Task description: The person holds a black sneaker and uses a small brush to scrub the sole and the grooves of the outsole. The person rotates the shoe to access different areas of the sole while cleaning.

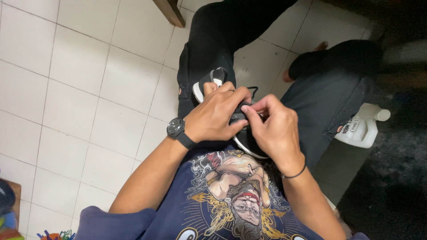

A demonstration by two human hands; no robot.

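- Lacing step, looks like: black shoe sits on the lap, between both hands.
- Left hand wraps over it; right hand pinches the lace.
- Next move probably needs a steady pull, shoe kept braced.

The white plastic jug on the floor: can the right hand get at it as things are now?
Probably yes. The white plastic jug stands on the floor just beyond the right thigh, with nothing between. But the right hand and the left hand are both busy on the black shoe, so it must let go first.
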